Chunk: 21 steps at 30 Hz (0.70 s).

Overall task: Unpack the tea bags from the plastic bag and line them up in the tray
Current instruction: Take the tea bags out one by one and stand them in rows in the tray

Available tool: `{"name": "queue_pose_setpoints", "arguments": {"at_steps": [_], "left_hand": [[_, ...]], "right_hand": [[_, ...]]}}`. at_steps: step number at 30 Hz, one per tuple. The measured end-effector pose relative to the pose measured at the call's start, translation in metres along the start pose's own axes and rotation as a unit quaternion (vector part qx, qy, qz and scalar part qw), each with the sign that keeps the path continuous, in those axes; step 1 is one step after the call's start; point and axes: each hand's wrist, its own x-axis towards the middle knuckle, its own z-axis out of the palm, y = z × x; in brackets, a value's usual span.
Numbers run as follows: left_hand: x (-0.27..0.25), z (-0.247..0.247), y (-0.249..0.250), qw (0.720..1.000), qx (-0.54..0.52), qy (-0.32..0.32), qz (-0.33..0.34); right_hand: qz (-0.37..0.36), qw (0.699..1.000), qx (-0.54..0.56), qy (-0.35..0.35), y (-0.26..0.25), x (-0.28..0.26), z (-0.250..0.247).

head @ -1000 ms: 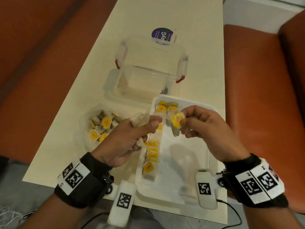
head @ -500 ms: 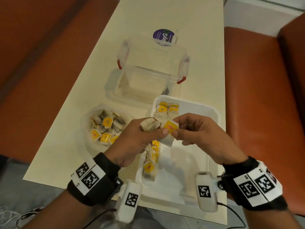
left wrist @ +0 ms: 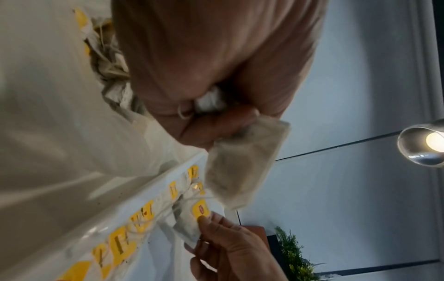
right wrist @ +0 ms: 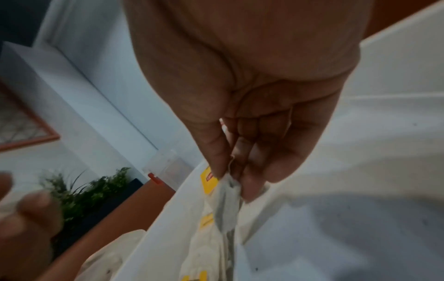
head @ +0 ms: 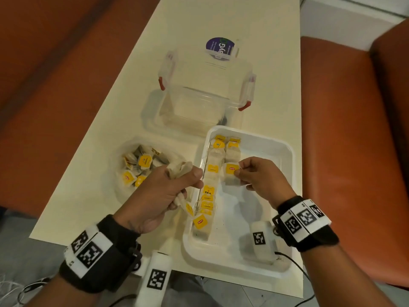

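A white tray [head: 285, 151] lies on the table and holds a row of tea bags [head: 208, 193] with yellow tags along its left side, plus two more at the far end. My right hand [head: 238, 172] pinches one tea bag [head: 231, 176] low over the tray, next to the row; the same tea bag [right wrist: 225, 205] hangs from its fingers in the right wrist view. My left hand [head: 177, 187] grips a bunch of tea bags [head: 180, 170] just left of the tray's rim. A clear plastic bag [head: 124, 191] with several tea bags lies left of the tray.
A clear lidded storage box [head: 205, 85] with red clips stands beyond the tray, a purple round label [head: 220, 47] behind it. The cream table [head: 221, 23] is narrow, with orange seats [head: 354, 129] on both sides. The tray's right half is bare.
My right hand has taken a tea bag away from my left hand and moved it right and down into the tray. My left hand stays at the tray's left rim.
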Motion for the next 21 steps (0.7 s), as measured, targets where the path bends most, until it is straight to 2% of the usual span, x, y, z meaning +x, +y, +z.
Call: {"name": "queue_pose_setpoints", "arguments": {"at_steps": [4, 9, 21], "left_hand": [[-0.005, -0.008, -0.001, 0.999, -0.040, 0.020, -0.014], [-0.006, -0.011, -0.002, 0.998, -0.058, 0.028, -0.024], [-0.004, -0.013, -0.002, 0.997, -0.061, 0.030, -0.021]], "right_hand": [[0.024, 0.999, -0.025, 0.019, 0.008, 0.020, 0.007], [0.061, 0.997, 0.021, 0.040, 0.009, 0.031, 0.009], [0.047, 0.993, 0.072, 0.077, 0.012, 0.035, 0.018]]}}
